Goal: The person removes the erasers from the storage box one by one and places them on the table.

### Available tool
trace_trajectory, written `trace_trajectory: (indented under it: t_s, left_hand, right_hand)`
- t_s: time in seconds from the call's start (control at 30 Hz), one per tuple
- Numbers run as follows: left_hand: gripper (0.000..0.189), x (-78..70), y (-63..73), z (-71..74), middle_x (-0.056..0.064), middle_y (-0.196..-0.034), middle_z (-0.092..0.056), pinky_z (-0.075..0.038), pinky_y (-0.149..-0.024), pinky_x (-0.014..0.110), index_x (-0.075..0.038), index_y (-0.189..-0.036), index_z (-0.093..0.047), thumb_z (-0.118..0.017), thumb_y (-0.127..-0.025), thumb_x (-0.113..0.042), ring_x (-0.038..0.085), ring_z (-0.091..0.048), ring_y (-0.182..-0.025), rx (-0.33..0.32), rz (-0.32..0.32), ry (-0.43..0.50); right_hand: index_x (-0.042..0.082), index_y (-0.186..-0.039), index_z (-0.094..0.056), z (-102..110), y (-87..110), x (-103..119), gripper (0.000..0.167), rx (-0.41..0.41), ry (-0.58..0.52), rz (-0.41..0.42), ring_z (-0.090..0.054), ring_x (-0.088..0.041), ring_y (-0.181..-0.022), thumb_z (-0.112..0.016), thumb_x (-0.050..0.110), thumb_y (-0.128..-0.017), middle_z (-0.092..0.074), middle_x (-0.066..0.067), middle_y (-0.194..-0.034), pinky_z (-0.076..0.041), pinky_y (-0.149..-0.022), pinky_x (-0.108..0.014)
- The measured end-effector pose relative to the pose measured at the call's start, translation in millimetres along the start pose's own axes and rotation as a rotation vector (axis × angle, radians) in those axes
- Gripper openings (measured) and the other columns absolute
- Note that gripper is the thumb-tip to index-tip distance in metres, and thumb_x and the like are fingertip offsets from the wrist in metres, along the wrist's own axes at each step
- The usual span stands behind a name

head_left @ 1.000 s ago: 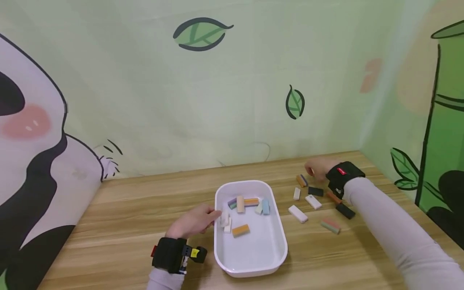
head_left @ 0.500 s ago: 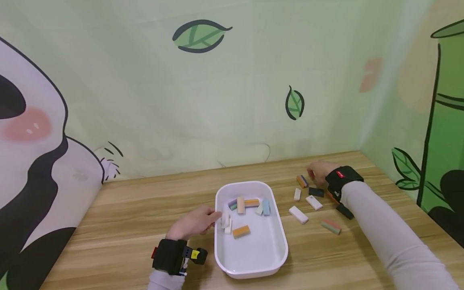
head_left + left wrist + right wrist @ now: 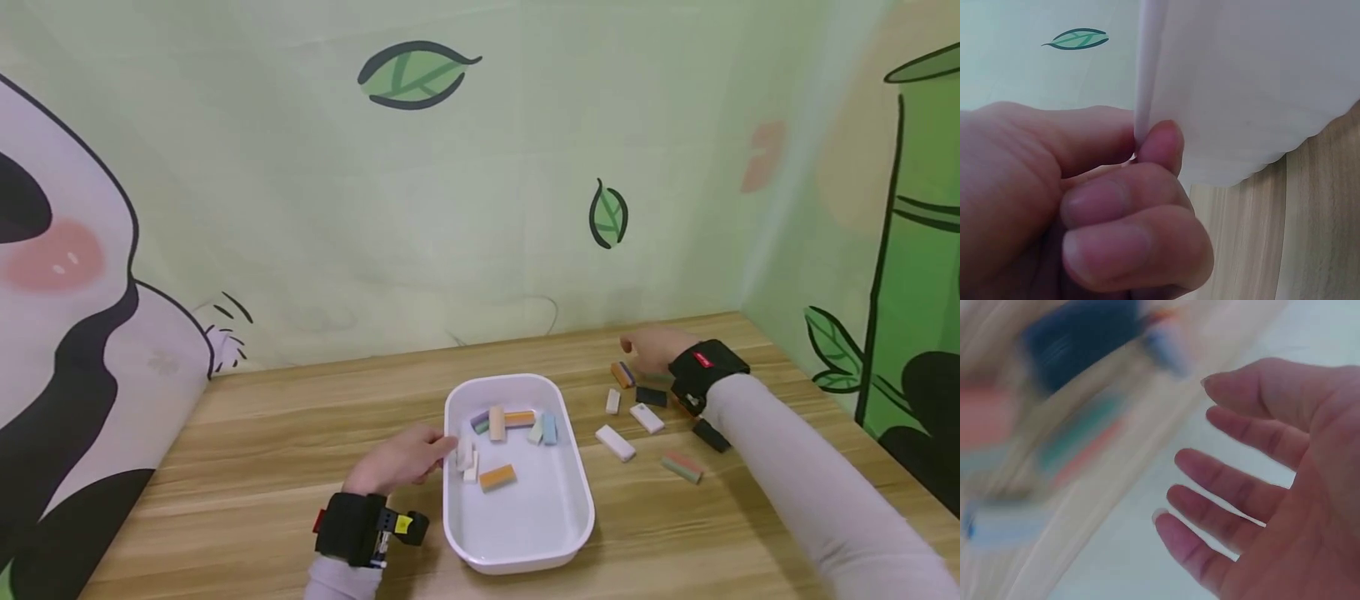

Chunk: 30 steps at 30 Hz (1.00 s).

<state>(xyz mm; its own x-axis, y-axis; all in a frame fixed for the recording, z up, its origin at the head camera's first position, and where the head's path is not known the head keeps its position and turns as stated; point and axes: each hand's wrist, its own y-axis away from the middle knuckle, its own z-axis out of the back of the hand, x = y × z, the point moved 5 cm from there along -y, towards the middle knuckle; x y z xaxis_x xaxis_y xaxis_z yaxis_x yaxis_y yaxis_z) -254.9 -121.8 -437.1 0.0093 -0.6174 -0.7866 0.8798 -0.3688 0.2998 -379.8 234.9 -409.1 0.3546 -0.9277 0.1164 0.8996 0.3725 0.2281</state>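
- The left hand (image 3: pixel 401 457) grips the white tray (image 3: pixel 528 512) at its left side, the rim pinched between thumb and forefinger, with the other fingers curled beside the outer wall.
- The right hand (image 3: pixel 654 347) holds nothing; its wrist view shows the fingers loosely extended and spread a little, thumb apart from them.
- It is at the far right of the wooden surface (image 3: pixel 300 417), nearest the orange-and-blue block (image 3: pixel 622 374).
- The tray sits on the surface between the two hands, its long side running away from the person.
- At the far end inside it are a purple-and-green block (image 3: pixel 480 422), a tan block (image 3: pixel 497 423), an orange-and-purple block (image 3: pixel 521 418), a pale green block (image 3: pixel 536 430) and a light blue block (image 3: pixel 550 429).
- Two white pieces (image 3: pixel 465 455) lie by its left wall, and an orange block (image 3: pixel 498 477) lies near them.
- Right of the tray, scattered on the surface, are three white blocks (image 3: pixel 615 442), two dark blocks (image 3: pixel 651 397) and a pink-and-green block (image 3: pixel 682 467).
- An orange-brown block (image 3: pixel 682 407) is partly hidden by the right wrist's black strap (image 3: pixel 708 367).
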Motion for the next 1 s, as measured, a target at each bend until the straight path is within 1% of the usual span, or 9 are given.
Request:
trace_trajectory:
  t_s: [0.1,0.23,0.3,0.37,0.47,0.53,0.63,0.83,1.0]
  left_hand:
    - [0.03,-0.1,0.8,0.1,0.0,-0.061,-0.04,-0.027,-0.05,0.027,-0.003,-0.097,-0.066,-0.047,-0.104,-0.026,0.015,-0.035,-0.049,-0.004,0.001,0.009]
    - [0.031,1.1,1.0,1.0,0.0,-0.061,-0.04,-0.028,-0.05,0.027,-0.002,-0.096,-0.066,-0.047,-0.104,-0.024,0.015,-0.036,-0.05,-0.004,0.007,0.01]
    - [0.031,1.4,1.3,1.0,0.0,-0.061,-0.04,-0.028,-0.051,0.027,-0.002,-0.096,-0.066,-0.046,-0.104,-0.025,0.015,-0.036,-0.05,-0.002,0.009,0.002]
    - [0.031,1.3,1.5,0.5,0.0,-0.061,-0.04,-0.028,-0.051,0.027,-0.003,-0.096,-0.066,-0.046,-0.104,-0.025,0.015,-0.036,-0.05,0.002,0.006,-0.002]
    - [0.031,0.6,1.2,0.2,0.0,-0.061,-0.04,-0.029,-0.05,0.027,-0.004,-0.096,-0.066,-0.046,-0.104,-0.027,0.015,-0.036,-0.05,0.0,0.0,-0.013]
    - [0.031,0.3,0.8,1.2,0.0,-0.061,-0.04,-0.029,-0.05,0.027,-0.004,-0.096,-0.067,-0.047,-0.104,-0.027,0.015,-0.036,-0.05,-0.006,-0.001,-0.016]
    - [0.031,-0.3,0.5,3.9,0.0,-0.061,-0.041,-0.028,-0.05,0.027,-0.005,-0.094,-0.067,-0.047,-0.104,-0.028,0.015,-0.036,-0.05,-0.022,0.009,-0.03]
    - [0.032,-2.6,0.8,2.5,0.0,-0.061,-0.041,-0.029,-0.051,0.027,-0.005,-0.091,-0.066,-0.049,-0.103,-0.028,0.015,-0.037,-0.05,-0.014,0.017,-0.042]
    - [0.032,-2.4,2.9,2.5,0.0,-0.06,-0.04,-0.027,-0.05,0.027,-0.004,-0.088,-0.065,-0.048,-0.103,-0.027,0.014,-0.035,-0.049,-0.018,0.019,-0.029]
  right_hand:
    - [-0.005,-0.122,-0.059,10,7.2,19,0.034,-0.096,-0.045,0.05,-0.057,-0.035,-0.103,-0.058,0.016,-0.095,-0.059,-0.026,-0.119,-0.046,-0.086,-0.048]
    - [-0.004,-0.122,-0.061,10,16.6,43,0.04,-0.173,-0.17,0.085,-0.059,-0.035,-0.106,-0.054,0.028,-0.098,-0.063,-0.021,-0.118,-0.046,-0.089,-0.05]
    - [-0.001,-0.12,-0.064,5,21.7,56,0.041,-0.156,-0.236,0.09,-0.061,-0.029,-0.099,-0.053,0.033,-0.1,-0.065,-0.015,-0.112,-0.049,-0.084,-0.047]
    - [0.003,-0.107,-0.067,-3,26.8,67,0.038,-0.109,-0.297,0.085,-0.061,-0.022,-0.083,-0.052,0.037,-0.1,-0.066,-0.008,-0.096,-0.05,-0.072,-0.04]
    - [0.008,-0.079,-0.062,-12,34.5,83,0.038,-0.028,-0.36,0.063,-0.05,-0.014,-0.06,-0.053,0.039,-0.1,-0.053,0.001,-0.069,-0.041,-0.055,-0.03]
    - [0.009,-0.071,-0.057,-17,38.2,91,0.042,0.023,-0.399,0.056,-0.041,-0.012,-0.053,-0.052,0.039,-0.1,-0.042,0.003,-0.06,-0.033,-0.051,-0.027]
    - [0.007,-0.072,-0.062,-21,41.3,99,0.043,0.062,-0.448,0.064,-0.039,-0.01,-0.049,-0.053,0.036,-0.101,-0.044,0.003,-0.058,-0.031,-0.049,-0.025]
    - [0.0,-0.078,-0.069,-27,44.9,104,0.034,0.096,-0.571,0.088,-0.055,-0.015,-0.052,-0.057,0.024,-0.1,-0.061,-0.006,-0.067,-0.044,-0.053,-0.027]
    - [0.004,-0.079,-0.069,-26,42.4,111,0.027,0.103,-0.563,0.12,-0.061,-0.019,-0.057,-0.059,0.019,-0.098,-0.062,-0.005,-0.07,-0.044,-0.055,-0.027]
